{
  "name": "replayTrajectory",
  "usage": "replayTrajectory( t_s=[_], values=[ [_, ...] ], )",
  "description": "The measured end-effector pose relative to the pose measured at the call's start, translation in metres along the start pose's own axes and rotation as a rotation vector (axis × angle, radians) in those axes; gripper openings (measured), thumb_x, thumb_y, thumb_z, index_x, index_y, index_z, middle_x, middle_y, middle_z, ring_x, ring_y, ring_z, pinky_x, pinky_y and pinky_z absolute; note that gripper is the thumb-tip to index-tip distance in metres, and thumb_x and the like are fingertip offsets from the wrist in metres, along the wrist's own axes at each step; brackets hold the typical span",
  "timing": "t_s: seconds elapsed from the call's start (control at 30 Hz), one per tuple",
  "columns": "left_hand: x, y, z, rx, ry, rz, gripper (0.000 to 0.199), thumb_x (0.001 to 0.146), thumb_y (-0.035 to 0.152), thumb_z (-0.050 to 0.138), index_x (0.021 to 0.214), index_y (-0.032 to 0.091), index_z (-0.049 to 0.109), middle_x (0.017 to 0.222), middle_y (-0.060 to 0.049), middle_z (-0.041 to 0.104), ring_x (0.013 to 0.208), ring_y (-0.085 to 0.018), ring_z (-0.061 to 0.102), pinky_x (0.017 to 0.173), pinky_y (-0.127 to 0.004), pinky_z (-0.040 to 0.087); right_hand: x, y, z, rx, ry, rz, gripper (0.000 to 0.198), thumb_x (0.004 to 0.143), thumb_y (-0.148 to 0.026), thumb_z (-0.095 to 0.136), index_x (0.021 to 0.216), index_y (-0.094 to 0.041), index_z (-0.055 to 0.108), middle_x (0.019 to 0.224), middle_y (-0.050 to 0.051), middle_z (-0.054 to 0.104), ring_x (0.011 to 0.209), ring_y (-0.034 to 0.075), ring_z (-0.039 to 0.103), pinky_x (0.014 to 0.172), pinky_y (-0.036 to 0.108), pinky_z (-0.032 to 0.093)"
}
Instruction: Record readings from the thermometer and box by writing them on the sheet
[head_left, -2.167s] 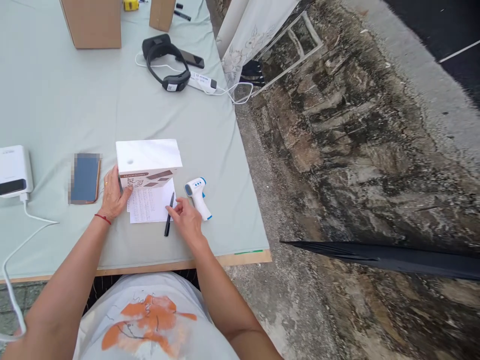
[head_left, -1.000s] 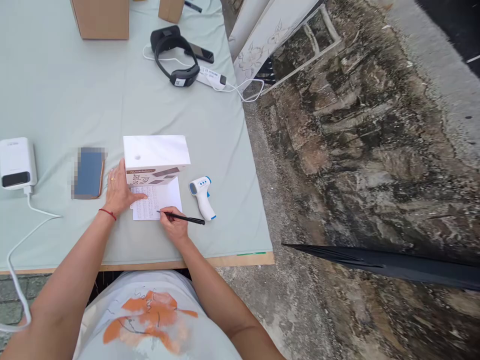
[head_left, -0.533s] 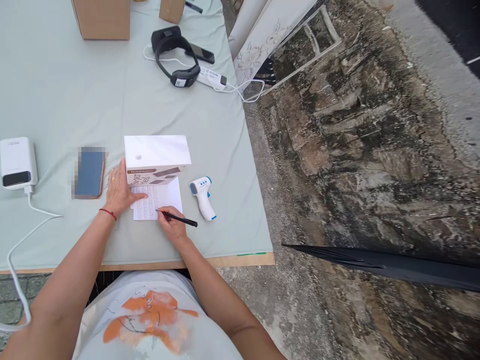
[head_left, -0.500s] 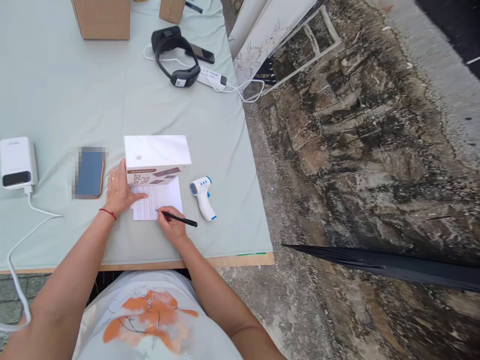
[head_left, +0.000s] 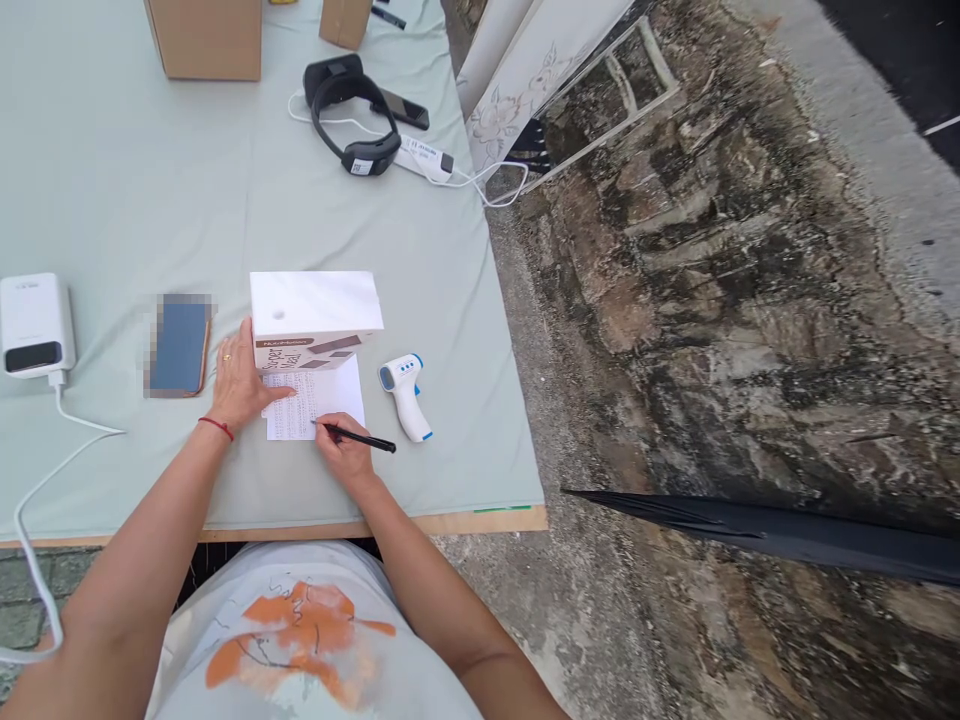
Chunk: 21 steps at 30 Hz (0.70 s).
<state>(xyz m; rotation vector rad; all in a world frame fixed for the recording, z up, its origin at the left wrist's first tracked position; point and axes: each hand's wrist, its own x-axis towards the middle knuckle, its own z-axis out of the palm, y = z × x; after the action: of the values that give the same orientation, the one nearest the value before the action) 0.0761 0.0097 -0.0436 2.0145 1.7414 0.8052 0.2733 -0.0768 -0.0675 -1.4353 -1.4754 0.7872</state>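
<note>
A sheet of paper (head_left: 341, 390) covered on its left part with rows of small writing lies in front of a white box (head_left: 315, 300) printed with brown shapes. My left hand (head_left: 240, 385) rests at the box's left front corner, its thumb stretched over the paper and its fingers extended along the box's side. Between the fingers of my right hand (head_left: 346, 455) is a black pen (head_left: 367, 438), its tip at the written part of the sheet. Just right of the paper lies a white and blue infrared thermometer (head_left: 406, 395).
Left of my hand lies a phone (head_left: 178, 345), and farther left a white power bank (head_left: 37, 325) with a cable. At the back are a black headset (head_left: 352, 120), a white charger block (head_left: 424, 155) and cardboard boxes (head_left: 206, 40). The table (head_left: 450, 500) ends at right before a stone wall.
Almost nothing differs. The pen has tilted very slightly in my right hand, and my left hand stays in place by the box.
</note>
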Motion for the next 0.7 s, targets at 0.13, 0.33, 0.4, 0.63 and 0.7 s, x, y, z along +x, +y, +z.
replayTrajectory(
  t_s=[0.13,0.33,0.4,0.63,0.7],
  values=[
    [0.0002,-0.0012,0.0008,-0.011,0.004,-0.005,0.13,0.049,0.039,0.098,0.152,0.017,0.023,0.149,-0.023,0.046,0.143,-0.046,0.04,0.121,-0.063,0.026,-0.0003,-0.0015,-0.0003,0.04,0.014,0.025,0.016,0.084,-0.027,0.055,0.079,-0.022,0.069,0.07,0.001,0.066,0.058,0.014,0.056,0.06,0.029,0.05],
    [0.0005,-0.0013,0.0009,-0.027,0.006,-0.014,0.128,0.048,0.04,0.098,0.151,0.018,0.026,0.149,-0.022,0.046,0.143,-0.046,0.04,0.12,-0.065,0.026,-0.0004,0.0001,0.001,0.016,0.021,0.004,0.016,0.084,-0.026,0.054,0.079,-0.021,0.069,0.07,0.001,0.066,0.059,0.014,0.056,0.06,0.029,0.05],
    [0.0006,-0.0014,0.001,-0.035,0.007,-0.017,0.128,0.047,0.039,0.098,0.151,0.018,0.027,0.148,-0.022,0.047,0.143,-0.046,0.04,0.12,-0.065,0.025,0.0,0.0013,0.0015,-0.009,0.019,-0.009,0.017,0.084,-0.026,0.053,0.078,-0.022,0.069,0.069,0.001,0.065,0.059,0.014,0.056,0.06,0.029,0.05],
    [0.0006,-0.002,0.0008,-0.036,0.006,-0.014,0.128,0.048,0.043,0.097,0.151,0.019,0.026,0.148,-0.021,0.046,0.143,-0.046,0.039,0.12,-0.065,0.026,-0.0009,0.0025,0.0018,-0.011,0.011,-0.004,0.016,0.082,-0.025,0.053,0.076,-0.022,0.067,0.069,0.001,0.065,0.059,0.014,0.057,0.06,0.029,0.05],
    [0.0006,-0.0017,0.0005,-0.029,-0.001,-0.03,0.128,0.048,0.043,0.097,0.151,0.019,0.025,0.148,-0.021,0.046,0.144,-0.046,0.038,0.12,-0.064,0.026,-0.0016,0.0025,0.0013,0.011,0.012,0.015,0.016,0.083,-0.026,0.054,0.077,-0.022,0.067,0.07,0.0,0.066,0.059,0.014,0.056,0.059,0.029,0.05]
  ],
)
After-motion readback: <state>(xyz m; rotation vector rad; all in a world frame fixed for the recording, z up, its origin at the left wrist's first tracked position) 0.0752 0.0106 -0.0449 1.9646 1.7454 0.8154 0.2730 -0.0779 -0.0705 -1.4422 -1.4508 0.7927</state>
